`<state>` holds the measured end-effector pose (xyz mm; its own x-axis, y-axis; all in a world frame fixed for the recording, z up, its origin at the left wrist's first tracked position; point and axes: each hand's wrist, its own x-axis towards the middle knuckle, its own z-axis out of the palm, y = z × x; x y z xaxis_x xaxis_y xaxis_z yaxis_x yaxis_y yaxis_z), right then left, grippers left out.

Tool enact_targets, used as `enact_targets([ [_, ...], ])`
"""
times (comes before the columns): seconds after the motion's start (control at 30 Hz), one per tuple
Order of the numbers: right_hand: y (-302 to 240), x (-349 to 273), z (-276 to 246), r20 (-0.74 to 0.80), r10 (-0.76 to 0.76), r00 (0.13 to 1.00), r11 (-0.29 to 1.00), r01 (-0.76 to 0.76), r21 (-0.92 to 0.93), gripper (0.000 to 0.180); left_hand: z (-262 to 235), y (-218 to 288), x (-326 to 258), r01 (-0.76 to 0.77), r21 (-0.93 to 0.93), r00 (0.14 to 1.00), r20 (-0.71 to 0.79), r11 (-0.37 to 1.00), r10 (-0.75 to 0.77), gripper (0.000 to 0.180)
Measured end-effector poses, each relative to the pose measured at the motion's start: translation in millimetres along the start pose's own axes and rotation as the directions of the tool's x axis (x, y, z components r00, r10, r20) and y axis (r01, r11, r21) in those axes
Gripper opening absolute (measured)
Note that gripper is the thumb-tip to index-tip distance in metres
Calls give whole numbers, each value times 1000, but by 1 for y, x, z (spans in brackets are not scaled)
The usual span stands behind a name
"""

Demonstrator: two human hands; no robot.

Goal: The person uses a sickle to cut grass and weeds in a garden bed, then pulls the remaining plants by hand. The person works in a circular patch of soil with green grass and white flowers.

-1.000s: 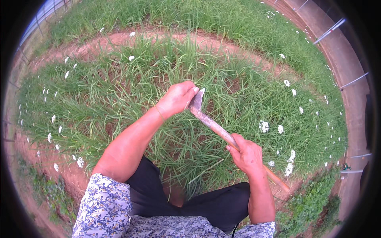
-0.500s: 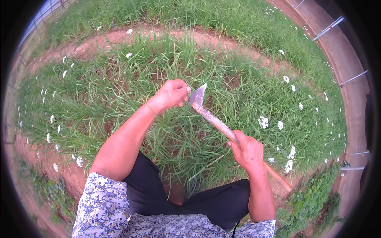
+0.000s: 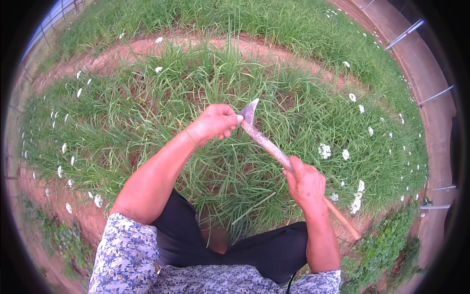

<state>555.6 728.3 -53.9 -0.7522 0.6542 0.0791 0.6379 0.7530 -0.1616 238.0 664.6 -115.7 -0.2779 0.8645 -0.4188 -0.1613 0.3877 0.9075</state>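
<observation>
My right hand point(image 3: 306, 182) is wrapped round the wooden handle of a sickle point(image 3: 270, 146), which slants up and leftward from it. At the far end is a short, pointed metal blade point(image 3: 250, 110), its tip turned up. My left hand point(image 3: 219, 122) is closed beside the blade, the thumb tip against its base and the other fingers curled below. Whether anything lies in those curled fingers is hidden. Both hands are above a dense clump of long, narrow green leaves point(image 3: 230, 171).
White flower heads point(image 3: 324, 151) stand among the leaves on both sides. A strip of bare reddish soil point(image 3: 142, 46) curves behind this bed, with more green rows beyond. On the right, metal poles point(image 3: 405, 34) slant over a pale path point(image 3: 426, 63). My bent knees in dark trousers point(image 3: 274, 245) are close in front.
The sickle's blade has shifted slightly right and up. My left hand has come a little right and down, and its thumb now touches the blade's base.
</observation>
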Motion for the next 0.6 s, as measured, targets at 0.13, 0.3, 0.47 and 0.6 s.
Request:
enact_targets([
  [0.13, 5, 2, -1, -4, 22, 1000, 1000, -22, 22, 35, 9, 7, 5, -37, -43, 995, -96, 998, 33, 17],
  [0.3, -1, 8, 1, -26, 41, 999, 996, -39, 75, 34, -19, 18, 0, -135, -143, 978, -180, 980, 109, 12],
  [0.47, 4, -3, 12, 39, 172, 984, 958, -176, 228, 37, -96, 58, -50, -174, -144, 962, -238, 974, 137, 8],
  [0.6, 17, -9, 16, 87, 235, 968, 889, -250, 384, 39, -198, 108, -190, -182, 116, 965, -170, 977, 200, 14],
])
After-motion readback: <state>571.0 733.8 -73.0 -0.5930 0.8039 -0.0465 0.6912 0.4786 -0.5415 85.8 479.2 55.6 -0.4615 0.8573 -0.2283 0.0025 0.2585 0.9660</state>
